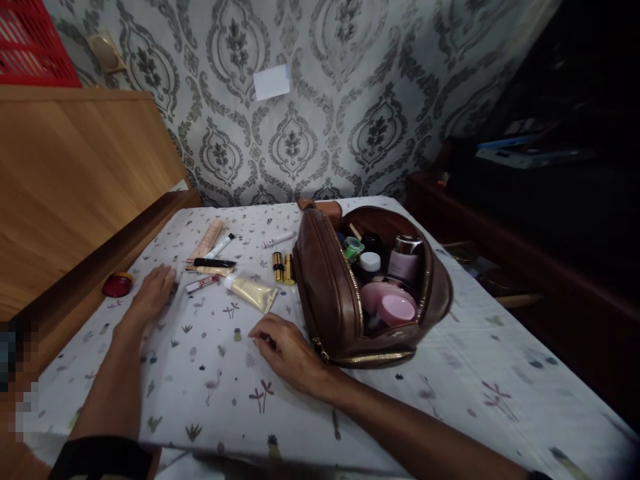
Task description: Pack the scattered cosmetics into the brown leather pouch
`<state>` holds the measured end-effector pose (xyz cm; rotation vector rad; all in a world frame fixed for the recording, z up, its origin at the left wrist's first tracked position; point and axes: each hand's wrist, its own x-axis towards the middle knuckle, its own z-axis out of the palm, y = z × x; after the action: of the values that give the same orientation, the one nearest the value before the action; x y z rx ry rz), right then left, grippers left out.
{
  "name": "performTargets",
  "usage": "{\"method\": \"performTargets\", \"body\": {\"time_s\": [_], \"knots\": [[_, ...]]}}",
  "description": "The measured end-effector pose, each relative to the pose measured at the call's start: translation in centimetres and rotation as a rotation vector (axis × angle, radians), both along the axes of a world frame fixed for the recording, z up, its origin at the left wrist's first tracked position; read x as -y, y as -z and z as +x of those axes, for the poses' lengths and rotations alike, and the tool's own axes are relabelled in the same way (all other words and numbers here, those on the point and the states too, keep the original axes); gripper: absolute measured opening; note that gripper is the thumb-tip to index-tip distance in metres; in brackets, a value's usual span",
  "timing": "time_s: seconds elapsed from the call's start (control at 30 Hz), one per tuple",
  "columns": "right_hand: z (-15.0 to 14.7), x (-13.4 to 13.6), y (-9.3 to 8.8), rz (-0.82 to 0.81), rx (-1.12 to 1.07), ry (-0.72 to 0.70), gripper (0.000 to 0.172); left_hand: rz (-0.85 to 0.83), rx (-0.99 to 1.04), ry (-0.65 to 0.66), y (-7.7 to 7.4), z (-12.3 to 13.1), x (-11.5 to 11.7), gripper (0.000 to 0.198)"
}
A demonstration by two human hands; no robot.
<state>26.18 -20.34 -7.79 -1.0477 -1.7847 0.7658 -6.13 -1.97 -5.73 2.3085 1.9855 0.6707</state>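
Note:
My left hand (156, 290) rests on the patterned tablecloth with its fingers stretched forward, between a dark red round jar (117, 285) and a group of cosmetics. A small dark spot shows by its fingers; I cannot make out what it is. Loosely curled, my right hand (287, 350) lies on the cloth with nothing visible in it, beside an open brown toiletry bag (327, 280). Ahead of it is a cream squeeze tube (251, 293). Inside the bag are a pink jar (397, 309), a lilac bottle (405, 259), a white-capped container (370, 261) and a green-lidded one (353, 248).
Near the left hand lie a lip gloss tube (203, 284), a black pencil-like stick (215, 263), a peach tube (207, 238) and a white tube (220, 247). Gold tubes (283, 268) and a white pen-like tube (278, 240) lie by the bag. A wooden panel (85, 173) borders the left.

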Motion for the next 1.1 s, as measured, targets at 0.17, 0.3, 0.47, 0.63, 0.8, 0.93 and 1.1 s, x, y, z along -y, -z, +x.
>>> {"method": "performTargets", "body": {"time_s": [0.17, 0.3, 0.47, 0.63, 0.8, 0.93, 1.1], "knots": [[-0.1, 0.0, 0.2, 0.009, 0.010, 0.007, 0.021, -0.128, -0.072, 0.027, -0.4, -0.3, 3.1, 0.068], [-0.3, -0.1, 0.3, 0.017, 0.013, 0.016, 0.020, -0.092, -0.152, 0.109, -1.9, 0.1, 7.3, 0.058], [-0.4, -0.2, 0.4, 0.030, 0.013, 0.024, 0.023, -0.026, -0.179, 0.130, -2.6, 1.7, 10.0, 0.048], [-0.4, -0.2, 0.5, 0.037, 0.016, 0.023, 0.023, -0.087, -0.212, 0.124, -1.8, 3.0, 10.4, 0.053], [-0.4, -0.3, 0.5, 0.036, 0.018, 0.016, 0.023, -0.061, -0.184, 0.223, -2.4, 4.1, 11.7, 0.056], [-0.4, -0.2, 0.5, 0.038, 0.021, 0.016, 0.023, -0.188, -0.094, 0.189, -2.3, 4.8, 12.2, 0.064], [-0.4, 0.0, 0.4, 0.045, 0.041, 0.031, 0.021, -0.248, -0.066, 0.187, -0.9, 4.9, 12.3, 0.063]]}}
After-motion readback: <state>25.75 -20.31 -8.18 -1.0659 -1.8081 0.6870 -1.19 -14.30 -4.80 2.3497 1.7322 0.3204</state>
